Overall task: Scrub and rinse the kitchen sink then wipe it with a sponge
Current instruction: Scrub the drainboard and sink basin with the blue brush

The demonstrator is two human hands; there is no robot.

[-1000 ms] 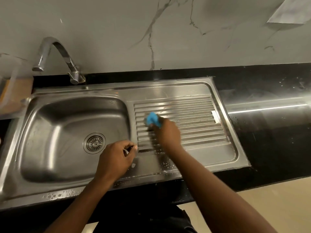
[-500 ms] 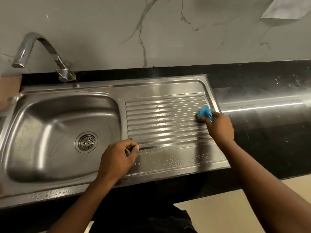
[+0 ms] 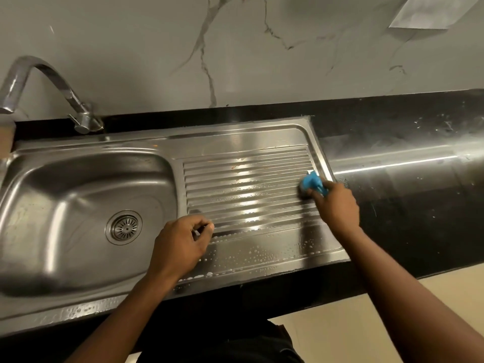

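A stainless steel sink with a round drain fills the left; its ribbed drainboard lies to the right, wet with droplets along the front. My right hand grips a blue sponge and presses it on the right end of the ribs. My left hand rests as a loose fist on the front rim between basin and drainboard, with nothing visible in it.
A curved metal tap stands at the back left. Black countertop runs to the right of the sink, spotted with water. A marble-patterned wall rises behind. A tan object shows at the left edge.
My right hand swept the blue sponge from the left-middle of the drainboard to its right end. The left hand stayed on the front rim.
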